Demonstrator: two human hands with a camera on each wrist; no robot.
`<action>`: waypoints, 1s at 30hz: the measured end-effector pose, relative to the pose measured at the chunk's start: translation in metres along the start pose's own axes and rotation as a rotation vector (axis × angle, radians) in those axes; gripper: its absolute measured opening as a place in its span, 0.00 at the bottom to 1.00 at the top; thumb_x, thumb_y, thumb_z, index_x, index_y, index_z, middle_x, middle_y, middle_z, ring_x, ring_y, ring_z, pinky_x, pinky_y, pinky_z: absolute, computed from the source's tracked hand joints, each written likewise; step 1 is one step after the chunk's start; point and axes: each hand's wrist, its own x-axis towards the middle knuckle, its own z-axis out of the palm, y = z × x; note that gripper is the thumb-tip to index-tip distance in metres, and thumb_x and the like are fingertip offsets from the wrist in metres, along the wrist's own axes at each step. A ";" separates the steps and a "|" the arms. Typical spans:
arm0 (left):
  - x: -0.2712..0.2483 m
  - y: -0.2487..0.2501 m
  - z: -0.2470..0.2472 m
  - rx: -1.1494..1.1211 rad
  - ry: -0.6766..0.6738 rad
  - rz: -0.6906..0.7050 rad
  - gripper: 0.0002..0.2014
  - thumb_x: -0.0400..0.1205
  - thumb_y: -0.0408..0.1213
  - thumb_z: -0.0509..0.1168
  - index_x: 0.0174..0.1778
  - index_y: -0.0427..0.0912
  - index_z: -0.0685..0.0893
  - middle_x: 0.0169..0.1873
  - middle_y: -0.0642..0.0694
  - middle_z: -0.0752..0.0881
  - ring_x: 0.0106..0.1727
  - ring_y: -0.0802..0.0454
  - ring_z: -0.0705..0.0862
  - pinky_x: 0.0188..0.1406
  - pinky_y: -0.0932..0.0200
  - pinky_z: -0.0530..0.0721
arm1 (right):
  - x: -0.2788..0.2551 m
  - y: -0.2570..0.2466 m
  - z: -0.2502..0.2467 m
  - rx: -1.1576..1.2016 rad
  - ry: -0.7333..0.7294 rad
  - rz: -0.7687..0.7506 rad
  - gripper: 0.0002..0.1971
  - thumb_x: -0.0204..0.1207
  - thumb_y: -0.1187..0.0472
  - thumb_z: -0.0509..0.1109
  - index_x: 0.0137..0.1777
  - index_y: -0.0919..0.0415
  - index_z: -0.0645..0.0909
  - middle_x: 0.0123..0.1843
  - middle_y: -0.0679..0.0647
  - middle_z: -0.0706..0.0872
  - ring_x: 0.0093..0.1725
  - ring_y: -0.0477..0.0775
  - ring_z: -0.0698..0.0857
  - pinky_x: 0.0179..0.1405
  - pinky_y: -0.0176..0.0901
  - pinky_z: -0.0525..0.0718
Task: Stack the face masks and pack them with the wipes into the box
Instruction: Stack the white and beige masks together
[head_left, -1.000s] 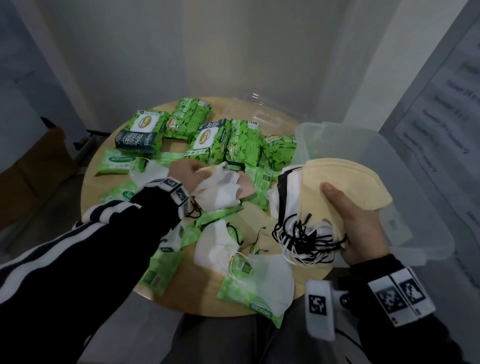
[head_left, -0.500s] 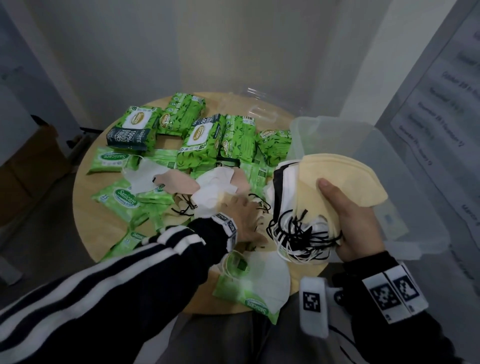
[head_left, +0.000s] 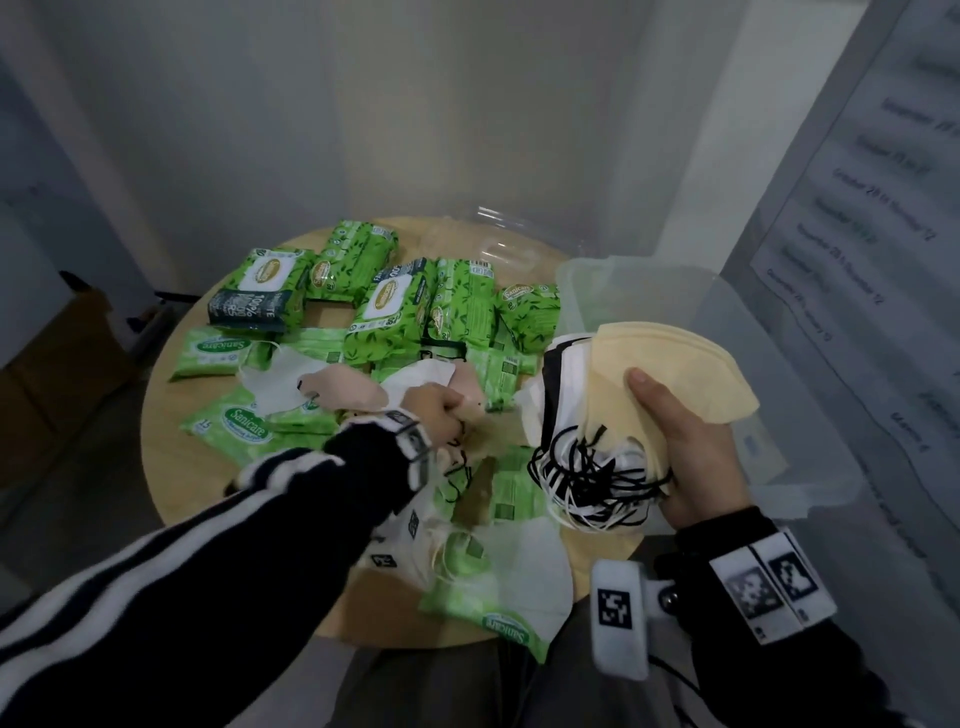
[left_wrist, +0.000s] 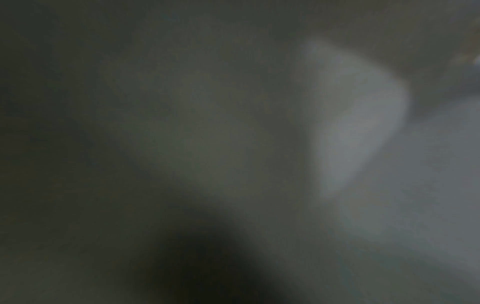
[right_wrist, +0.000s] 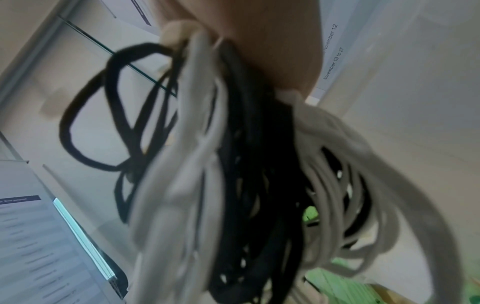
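Within about 1 second the left hand had drawn back from the far masks and closed on a loose mask mid-surface, ready to join the stack gripped by the right hand beside the box.

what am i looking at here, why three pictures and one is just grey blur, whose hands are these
No machine here: a person wears three cameras, one on the head and one on each wrist. The head view looks down at a round table strewn with green wipes packs and loose masks, a clear box at its right. The right hand holds a stack of masks; the right wrist view shows their ear loops up close. The left hand reaches into the loose masks; its fingers are hidden. The left wrist view is too dark and blurred to read.
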 end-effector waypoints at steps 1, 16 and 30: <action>-0.004 -0.002 -0.013 -0.133 0.037 -0.029 0.13 0.74 0.27 0.67 0.54 0.37 0.87 0.51 0.43 0.87 0.53 0.46 0.84 0.55 0.57 0.81 | 0.000 -0.001 0.001 0.002 0.008 -0.001 0.14 0.74 0.65 0.72 0.59 0.64 0.83 0.49 0.54 0.91 0.47 0.52 0.90 0.41 0.44 0.89; -0.121 0.076 -0.140 -1.232 -0.213 0.302 0.09 0.71 0.27 0.64 0.45 0.35 0.87 0.33 0.44 0.90 0.32 0.51 0.89 0.35 0.60 0.88 | -0.024 0.006 0.025 -0.117 -0.092 0.093 0.10 0.75 0.65 0.72 0.56 0.63 0.82 0.47 0.58 0.90 0.38 0.52 0.90 0.37 0.46 0.88; -0.108 0.089 -0.070 -0.760 0.100 0.344 0.48 0.58 0.27 0.82 0.70 0.50 0.65 0.55 0.48 0.83 0.57 0.49 0.83 0.56 0.55 0.84 | -0.038 -0.013 0.023 0.075 -0.355 0.145 0.19 0.75 0.61 0.68 0.63 0.69 0.81 0.56 0.67 0.88 0.50 0.62 0.89 0.46 0.49 0.89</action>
